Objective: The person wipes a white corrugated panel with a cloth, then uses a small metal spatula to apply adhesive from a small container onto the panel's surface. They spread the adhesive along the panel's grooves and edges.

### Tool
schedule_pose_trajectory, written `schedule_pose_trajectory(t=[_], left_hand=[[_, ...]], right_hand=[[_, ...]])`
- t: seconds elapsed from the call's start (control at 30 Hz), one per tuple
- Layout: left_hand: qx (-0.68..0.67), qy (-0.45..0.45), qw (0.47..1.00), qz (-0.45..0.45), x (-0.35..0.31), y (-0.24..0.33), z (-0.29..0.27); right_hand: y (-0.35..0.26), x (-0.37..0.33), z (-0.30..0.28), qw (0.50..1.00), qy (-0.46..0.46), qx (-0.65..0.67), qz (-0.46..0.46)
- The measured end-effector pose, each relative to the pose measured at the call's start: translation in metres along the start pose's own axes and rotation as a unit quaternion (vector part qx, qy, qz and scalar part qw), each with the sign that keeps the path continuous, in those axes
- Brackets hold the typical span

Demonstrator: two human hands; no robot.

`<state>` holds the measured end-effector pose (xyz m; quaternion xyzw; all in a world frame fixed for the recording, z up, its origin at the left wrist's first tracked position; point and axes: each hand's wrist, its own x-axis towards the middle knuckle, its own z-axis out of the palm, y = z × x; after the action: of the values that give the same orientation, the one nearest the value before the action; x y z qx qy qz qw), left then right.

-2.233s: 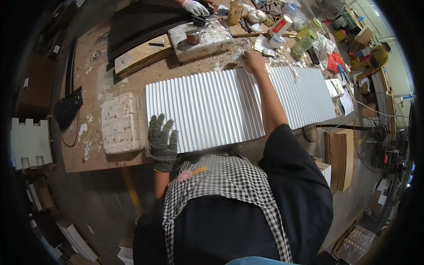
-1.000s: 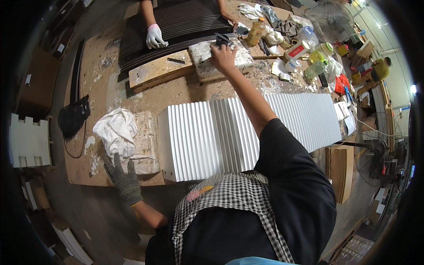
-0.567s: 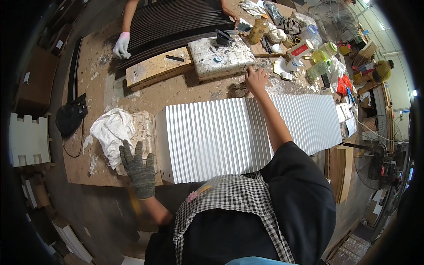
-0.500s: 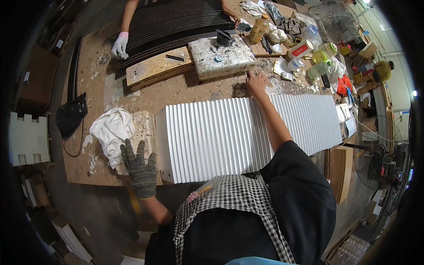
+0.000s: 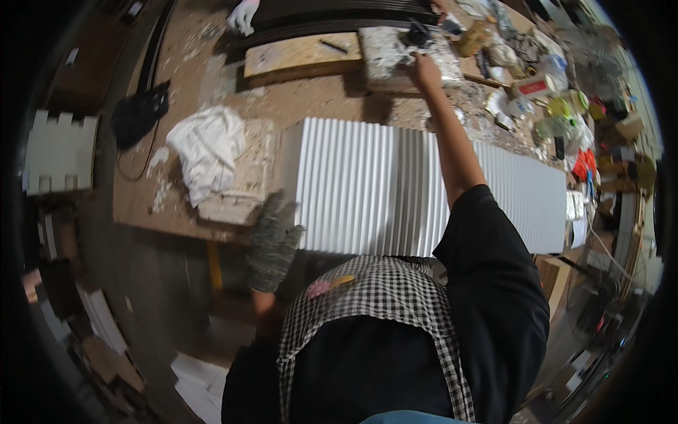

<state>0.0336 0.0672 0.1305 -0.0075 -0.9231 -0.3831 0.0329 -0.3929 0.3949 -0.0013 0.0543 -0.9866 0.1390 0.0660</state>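
In front of me a silver-white ribbed panel (image 5: 360, 187) lies across the near side of the workbench. My left hand (image 5: 274, 244), in a grey knitted glove, is at the panel's left end with its fingers stretched out, holding nothing; it is somewhat blurred. My bare right hand (image 5: 425, 72) reaches over the panel to the top of a white, paint-spattered block (image 5: 385, 74). Its fingertips are down beside a small black cup (image 5: 418, 33) on that block. Blur and the hand itself hide what the fingers touch or hold.
White cloth (image 5: 208, 152) lies on a pale, stained slab (image 5: 254, 169) at left. Beyond are a wooden block (image 5: 300, 60), dark ribbed panels (image 5: 332, 21) and another person's white-gloved hand (image 5: 244, 15). Bottles, rags and a red-and-white container (image 5: 534, 86) crowd the right back.
My right hand has moved from the block's front edge onto its top. My left hand has shifted right, off the slab toward the panel's end. The whole view has shifted.
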Motion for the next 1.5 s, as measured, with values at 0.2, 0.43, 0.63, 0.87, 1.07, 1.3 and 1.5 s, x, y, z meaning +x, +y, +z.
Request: schedule_pose_trajectory(t=[0.2,0.43,0.63,0.87,1.07,1.3,1.5], left_hand=[[-0.280,-0.046,0.954,-0.100,-0.043,0.012,0.018],[-0.480,-0.102,0.847,-0.202,-0.038,-0.009,0.036],[-0.634,-0.098,0.720,-0.265,-0.022,-0.031,0.040],[-0.801,0.000,0.582,-0.144,0.011,-0.029,0.028],[-0.774,0.023,0.618,-0.135,0.012,-0.006,0.004],[-0.705,0.067,0.697,-0.113,0.013,0.000,0.004],[-0.681,0.051,0.723,-0.101,0.014,0.004,0.005]], right_hand=[[-0.052,-0.041,-0.044,0.995,0.003,0.090,-0.030],[-0.189,-0.279,-0.112,0.825,-0.216,0.376,-0.363],[-0.210,-0.311,-0.134,0.872,-0.210,0.332,-0.292],[-0.208,-0.318,-0.138,0.831,-0.020,0.553,-0.052],[-0.210,-0.334,-0.156,0.614,-0.148,0.768,0.109],[-0.229,-0.336,-0.161,0.702,-0.070,0.706,-0.059],[-0.232,-0.333,-0.167,0.799,-0.016,0.583,-0.148]])
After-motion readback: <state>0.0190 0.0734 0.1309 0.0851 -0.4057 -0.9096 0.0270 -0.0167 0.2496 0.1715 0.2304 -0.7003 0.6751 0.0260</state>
